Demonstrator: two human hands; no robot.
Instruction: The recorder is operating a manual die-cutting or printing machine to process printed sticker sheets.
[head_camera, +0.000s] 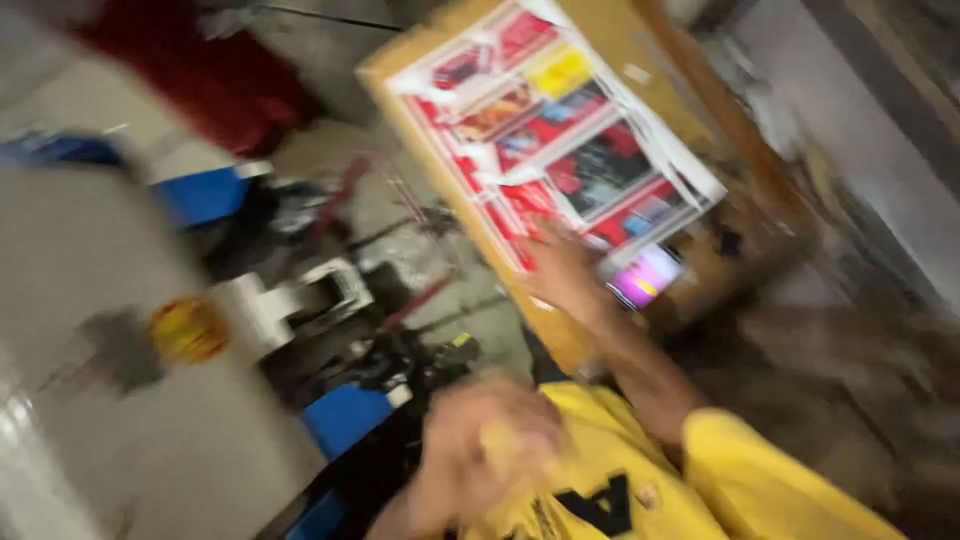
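The whole picture is smeared by motion. My right hand (562, 272) reaches out from a yellow sleeve (770, 480) and lies flat on a brown cardboard board (600, 40). Red, white and yellow printed sheets (560, 130) cover that board. Just right of the hand lies a phone (645, 275) with a lit pink screen; the fingers look spread and hold nothing. My left hand (480, 450) is a blur in front of my yellow shirt (610, 470), its fingers curled. Whether it holds anything is unclear.
Left of the board stands a dark machine (330, 300) with white and blue parts. A grey surface (90, 260) bearing a round yellow sticker (188, 330) fills the left. Red cloth (200, 70) is at the top left, and a grey wall (860, 110) at the right.
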